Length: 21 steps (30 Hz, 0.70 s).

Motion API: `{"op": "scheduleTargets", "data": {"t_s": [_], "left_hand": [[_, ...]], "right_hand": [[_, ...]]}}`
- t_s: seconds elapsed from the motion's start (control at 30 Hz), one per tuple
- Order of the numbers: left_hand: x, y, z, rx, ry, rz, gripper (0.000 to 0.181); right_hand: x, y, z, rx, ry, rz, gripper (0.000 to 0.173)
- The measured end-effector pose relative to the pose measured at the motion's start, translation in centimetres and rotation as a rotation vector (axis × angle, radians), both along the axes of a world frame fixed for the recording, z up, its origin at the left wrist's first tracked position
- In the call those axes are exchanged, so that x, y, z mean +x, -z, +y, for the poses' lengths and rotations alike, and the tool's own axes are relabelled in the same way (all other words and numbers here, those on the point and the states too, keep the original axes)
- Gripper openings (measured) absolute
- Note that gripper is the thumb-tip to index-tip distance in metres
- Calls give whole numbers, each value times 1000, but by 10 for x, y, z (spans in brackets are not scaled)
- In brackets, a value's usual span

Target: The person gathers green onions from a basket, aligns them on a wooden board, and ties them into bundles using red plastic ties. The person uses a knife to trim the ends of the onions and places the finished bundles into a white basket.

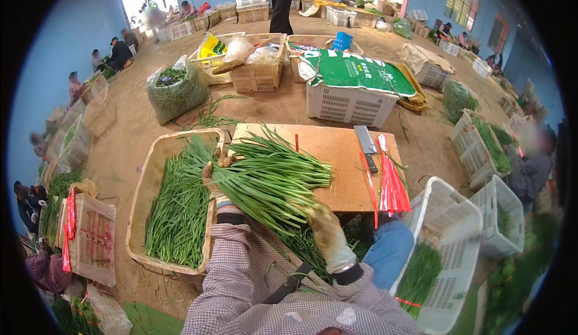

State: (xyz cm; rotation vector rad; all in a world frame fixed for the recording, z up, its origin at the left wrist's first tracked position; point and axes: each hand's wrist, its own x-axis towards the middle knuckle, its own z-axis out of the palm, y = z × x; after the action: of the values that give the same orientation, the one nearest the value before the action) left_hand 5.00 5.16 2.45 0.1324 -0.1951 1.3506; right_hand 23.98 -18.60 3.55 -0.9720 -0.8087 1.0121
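My left hand (217,177), in a soiled work glove, grips the leafy end of a bundle of green garlic chives (271,181). The pale stem ends lie against my right hand (323,229), also gloved, which closes round them from below. Part of the bundle rests on a wooden board (338,195). On the board's right side lie a cleaver (366,144) with a black handle and a bunch of red and white plastic ties (392,186). To the left, a plastic crate (135,226) holds loose chives. More green leaves lie in my lap.
At my right a white crate (456,262) holds chives bound with a red tie. Beyond the board stand a crate covered by a green sack (361,75), crates of bags (257,77) and a plastic bag of greens (176,95). A person (282,5) stands behind them; others sit along the walls.
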Motion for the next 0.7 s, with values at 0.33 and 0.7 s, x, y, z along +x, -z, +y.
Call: {"op": "scheduleTargets", "data": {"t_s": [0.33, 0.7], "left_hand": [[-1, -17, -5, 165, 129, -88, 19], [50, 32, -11, 279, 256, -412, 56]], "right_hand": [[87, -6, -7, -236, 240, -1302, 69], [-14, 16, 33, 11, -357, -742, 135]]}}
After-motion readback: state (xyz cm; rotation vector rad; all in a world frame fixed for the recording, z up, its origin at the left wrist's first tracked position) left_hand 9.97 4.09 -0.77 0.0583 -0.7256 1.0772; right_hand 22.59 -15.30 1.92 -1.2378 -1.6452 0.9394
